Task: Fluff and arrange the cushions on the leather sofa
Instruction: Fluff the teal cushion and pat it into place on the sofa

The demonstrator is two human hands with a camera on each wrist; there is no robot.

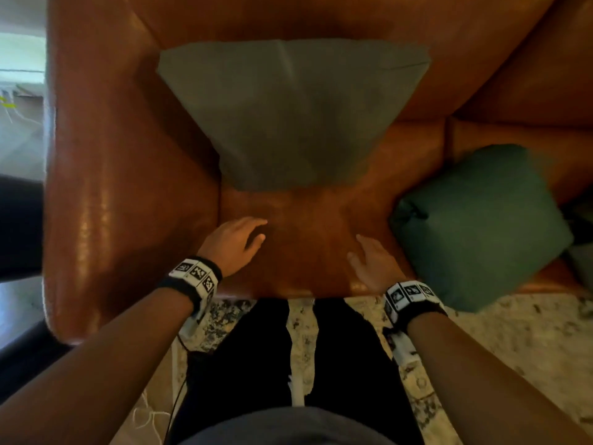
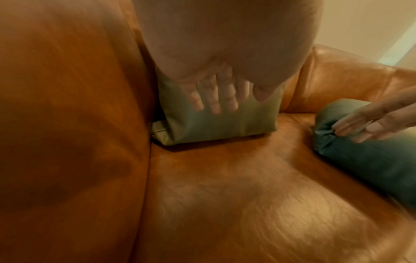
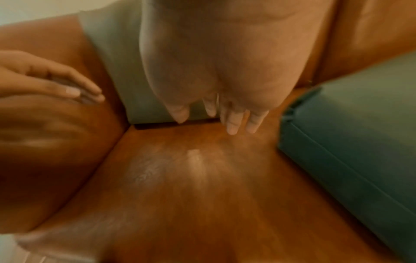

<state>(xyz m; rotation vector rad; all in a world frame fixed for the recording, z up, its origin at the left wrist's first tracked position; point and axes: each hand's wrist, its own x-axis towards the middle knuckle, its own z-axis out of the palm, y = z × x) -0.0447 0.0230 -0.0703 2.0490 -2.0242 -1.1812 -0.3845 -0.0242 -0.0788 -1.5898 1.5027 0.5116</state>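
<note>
A grey-green cushion [image 1: 288, 114] stands upright against the back of the tan leather sofa [image 1: 128, 139], in its left corner. A dark green cushion [image 1: 481, 226] lies tilted on the seat to the right. Both hands hover over the bare seat in front of the grey-green cushion, holding nothing. My left hand [image 1: 239, 240] has straight, relaxed fingers [image 2: 216, 99]. My right hand [image 1: 372, 258] is open too, fingers [image 3: 234, 124] pointing forward, just left of the dark green cushion [image 3: 360, 124]. The grey-green cushion [image 2: 213, 121] shows behind the left fingers.
The sofa's wide left armrest [image 1: 106, 220] borders the seat. A patterned rug [image 1: 497, 332] lies in front of the sofa, where my legs in dark trousers [image 1: 288, 364] stand. Another grey cushion edge [image 1: 582, 268] peeks in at the far right.
</note>
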